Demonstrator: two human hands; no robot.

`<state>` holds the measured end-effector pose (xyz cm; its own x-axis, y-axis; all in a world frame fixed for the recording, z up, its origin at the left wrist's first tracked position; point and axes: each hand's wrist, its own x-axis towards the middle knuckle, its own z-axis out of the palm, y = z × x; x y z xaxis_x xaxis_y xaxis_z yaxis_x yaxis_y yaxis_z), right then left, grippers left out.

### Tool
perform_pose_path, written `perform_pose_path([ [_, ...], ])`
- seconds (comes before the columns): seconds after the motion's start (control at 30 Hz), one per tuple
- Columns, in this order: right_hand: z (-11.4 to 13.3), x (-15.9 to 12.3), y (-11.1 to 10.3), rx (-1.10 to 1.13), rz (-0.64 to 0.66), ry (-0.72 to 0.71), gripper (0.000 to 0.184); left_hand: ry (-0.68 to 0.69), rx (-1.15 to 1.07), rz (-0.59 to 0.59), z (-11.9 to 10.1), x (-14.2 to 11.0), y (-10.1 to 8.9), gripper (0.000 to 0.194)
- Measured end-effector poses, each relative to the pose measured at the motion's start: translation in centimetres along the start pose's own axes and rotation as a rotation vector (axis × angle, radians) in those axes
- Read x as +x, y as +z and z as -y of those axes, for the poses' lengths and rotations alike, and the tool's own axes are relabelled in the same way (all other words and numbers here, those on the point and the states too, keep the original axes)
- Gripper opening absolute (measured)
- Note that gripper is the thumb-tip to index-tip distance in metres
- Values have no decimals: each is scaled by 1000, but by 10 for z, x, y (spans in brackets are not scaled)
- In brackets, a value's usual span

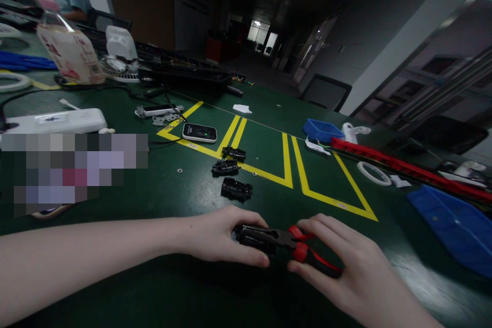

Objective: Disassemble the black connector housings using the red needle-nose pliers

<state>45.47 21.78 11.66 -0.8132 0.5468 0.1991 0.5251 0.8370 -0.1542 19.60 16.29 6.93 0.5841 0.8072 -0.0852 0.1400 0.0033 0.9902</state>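
Observation:
My left hand (226, 238) is closed around a black plastic part (251, 238) just above the green table (184, 277), thumb on its near side. A pair of pliers (302, 248) with red and black handles is gripped in my right hand (346, 256). The pliers' jaws point left and lie against the part; whether they bite on it I cannot tell. Beyond my left hand lie three similar black plastic parts, the nearest part (236, 188), a middle part (225, 167) and a farther part (234, 153). Small metal nuts or rings, such as one ring (179, 170), are scattered nearby.
Yellow tape (265, 176) marks boxes on the table. A small white device (199, 132) stands behind the parts. Blue bins (453, 225), a tape roll (373, 173) and a long red strip (407, 168) are at right. A power strip (57, 121) and drink bottle (71, 51) stand left.

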Motion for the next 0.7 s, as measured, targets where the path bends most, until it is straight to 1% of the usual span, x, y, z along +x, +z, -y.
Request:
perform_pose_path([
  [0.13, -2, 1, -5, -15, -9, -26, 31, -5, -10, -7, -2, 0, 1, 36],
  [0.23, -4, 0, -9, -20, 2, -13, 34, -7, -9, -3, -2, -1, 1, 38],
  [0.43, -6, -1, -9, -9, 28, 10, 34, -6, -7, 3, -2, -2, -1, 41],
  [0.7, -3, 1, -9, -45, 18, -41, 33, -16, 29, 23, 1, 0, -1, 41],
])
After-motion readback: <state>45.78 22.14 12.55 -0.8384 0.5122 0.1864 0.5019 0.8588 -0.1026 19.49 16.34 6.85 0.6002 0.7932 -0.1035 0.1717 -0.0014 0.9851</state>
